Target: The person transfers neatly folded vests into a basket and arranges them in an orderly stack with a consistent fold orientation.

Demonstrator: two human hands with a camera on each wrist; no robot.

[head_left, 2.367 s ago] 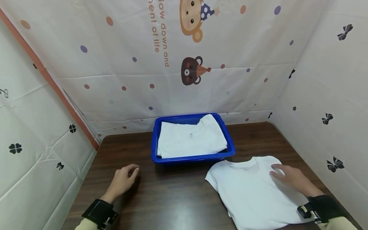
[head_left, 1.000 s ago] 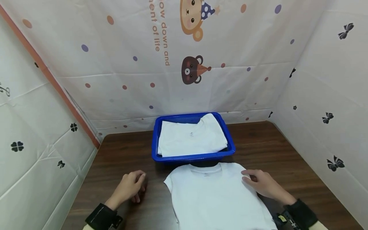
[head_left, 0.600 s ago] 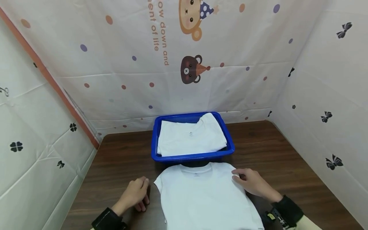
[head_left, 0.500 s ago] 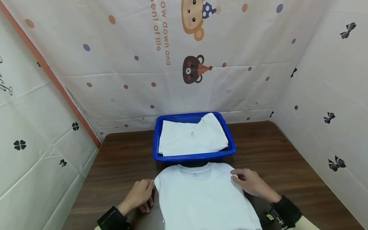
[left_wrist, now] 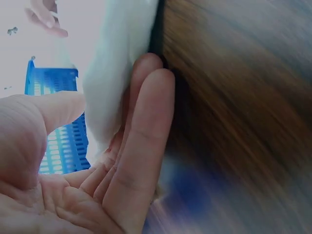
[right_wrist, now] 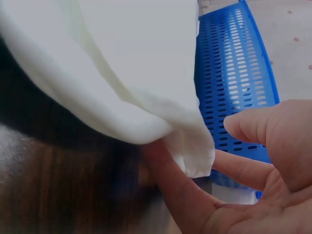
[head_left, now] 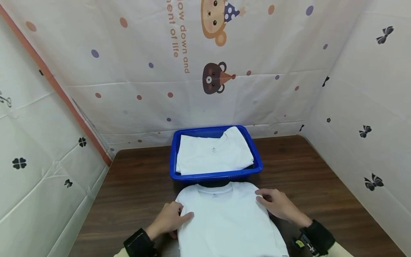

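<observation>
A white short-sleeved T-shirt (head_left: 224, 221) lies flat in front of the basket, collar toward it. My left hand (head_left: 169, 218) is at its left shoulder, thumb over the cloth. In the left wrist view, straight fingers (left_wrist: 146, 126) reach under the shirt's edge, the thumb standing apart from them. My right hand (head_left: 279, 205) touches the opposite shoulder. In the right wrist view the sleeve's edge (right_wrist: 187, 146) hangs over its extended fingers (right_wrist: 170, 185), with the thumb held away from the cloth.
A blue plastic basket (head_left: 218, 175) stands at the back of the dark wooden table (head_left: 138, 171). Inside it lies a folded white shirt (head_left: 212, 153). Printed white curtains (head_left: 144, 114) enclose the table at the back and both sides.
The T-shirt has slid left from the table's right side to the middle, the right hand travelling with it. My left hand has moved right and reached the shirt's left shoulder.
</observation>
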